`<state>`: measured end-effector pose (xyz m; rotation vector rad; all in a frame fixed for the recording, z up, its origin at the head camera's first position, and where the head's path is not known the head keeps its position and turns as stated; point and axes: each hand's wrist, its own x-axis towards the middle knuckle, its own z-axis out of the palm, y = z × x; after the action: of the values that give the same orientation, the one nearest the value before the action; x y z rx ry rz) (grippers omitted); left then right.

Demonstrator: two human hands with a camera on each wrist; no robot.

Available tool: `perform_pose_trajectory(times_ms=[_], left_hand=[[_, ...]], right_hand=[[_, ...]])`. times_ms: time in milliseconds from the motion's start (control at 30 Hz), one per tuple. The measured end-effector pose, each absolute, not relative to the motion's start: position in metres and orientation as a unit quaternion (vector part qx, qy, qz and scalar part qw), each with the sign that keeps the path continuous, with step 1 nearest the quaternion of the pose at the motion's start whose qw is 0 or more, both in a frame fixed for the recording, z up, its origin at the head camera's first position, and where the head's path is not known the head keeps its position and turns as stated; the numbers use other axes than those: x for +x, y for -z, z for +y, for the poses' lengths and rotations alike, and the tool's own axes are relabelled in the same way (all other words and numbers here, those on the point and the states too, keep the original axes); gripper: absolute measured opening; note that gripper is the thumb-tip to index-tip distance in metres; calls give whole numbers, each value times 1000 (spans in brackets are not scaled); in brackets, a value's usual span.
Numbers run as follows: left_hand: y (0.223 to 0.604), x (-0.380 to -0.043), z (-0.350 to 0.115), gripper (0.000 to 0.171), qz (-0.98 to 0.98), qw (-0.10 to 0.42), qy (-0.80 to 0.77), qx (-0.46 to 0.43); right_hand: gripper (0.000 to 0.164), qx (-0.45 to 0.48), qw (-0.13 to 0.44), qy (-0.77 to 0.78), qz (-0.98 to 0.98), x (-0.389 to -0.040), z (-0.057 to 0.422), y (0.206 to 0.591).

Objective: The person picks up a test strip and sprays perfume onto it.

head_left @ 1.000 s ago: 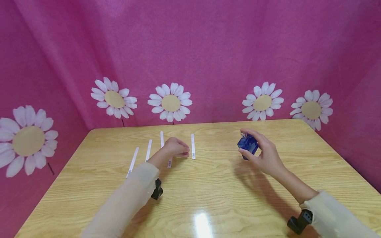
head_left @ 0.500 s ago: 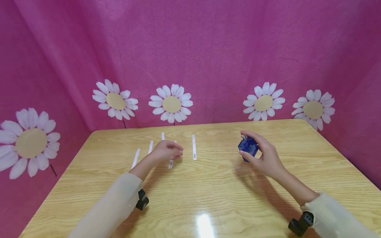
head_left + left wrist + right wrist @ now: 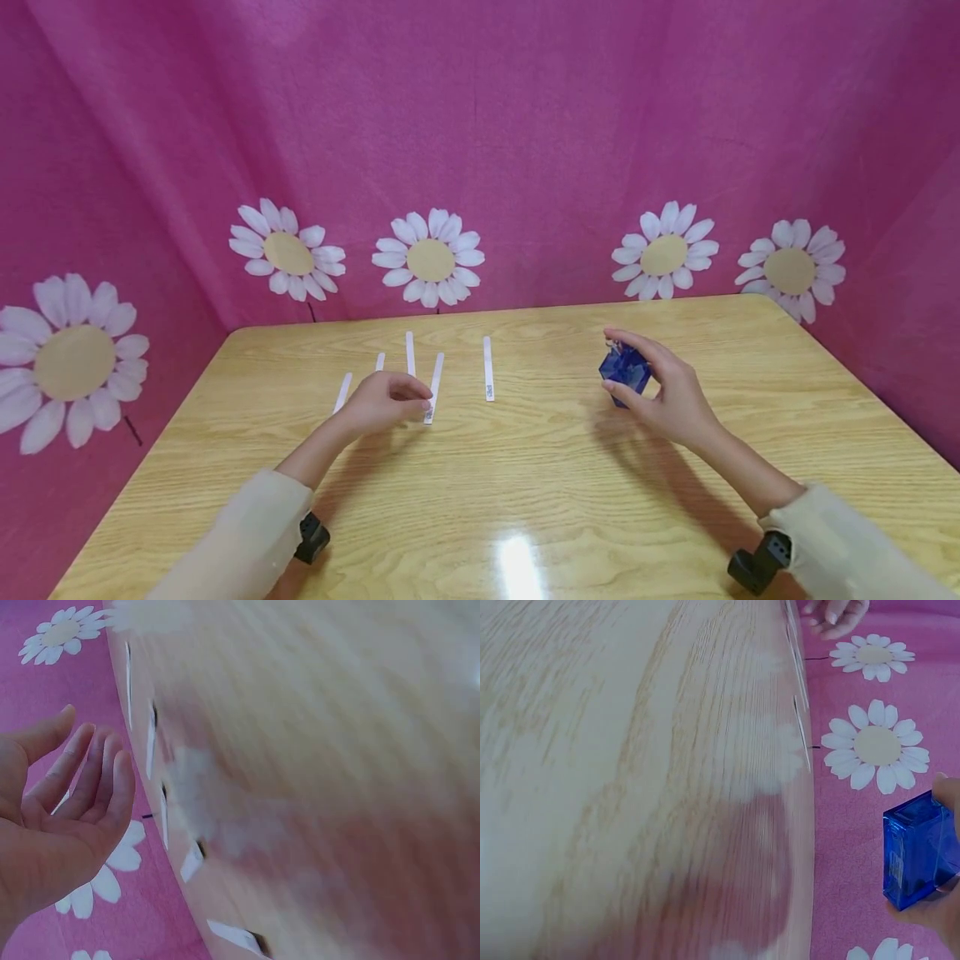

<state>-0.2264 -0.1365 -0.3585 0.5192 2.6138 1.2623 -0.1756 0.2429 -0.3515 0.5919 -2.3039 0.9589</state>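
My right hand holds a blue glass perfume bottle above the right half of the table, thumb below it and index finger at its top. In the right wrist view the clear blue bottle shows its faceted side between the fingers. Over the row of white paper strips is my left hand, its fingers relaxed and holding nothing. Its fingertips overlap the lower part of one strip in the head view. The left wrist view shows the hand apart from the tabletop, with loosely bent fingers.
Several strips lie spaced apart on the left half of the wooden table, small print at their near ends. A pink curtain with white daisies stands behind and beside the table.
My left hand has moved left and nearer, away from the rightmost strip, and its fingers have loosened. The right hand and the perfume bottle have stayed in place.
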Motion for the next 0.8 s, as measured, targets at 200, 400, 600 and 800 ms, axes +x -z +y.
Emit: perform_pose_trajectory(times_ms=[200, 400, 600, 800], left_hand=[[363, -215, -151, 19, 900, 58, -397, 172], [356, -206, -166, 21, 919, 42, -357, 163], [354, -202, -188, 24, 929, 38, -340, 141], [351, -202, -208, 29, 941, 35, -316, 113]], right_hand=[[65, 210, 278, -347, -870, -175, 244, 354], [65, 212, 282, -352, -867, -176, 246, 356], [65, 211, 284, -349, -868, -177, 248, 357], [65, 213, 282, -354, -866, -179, 248, 357]])
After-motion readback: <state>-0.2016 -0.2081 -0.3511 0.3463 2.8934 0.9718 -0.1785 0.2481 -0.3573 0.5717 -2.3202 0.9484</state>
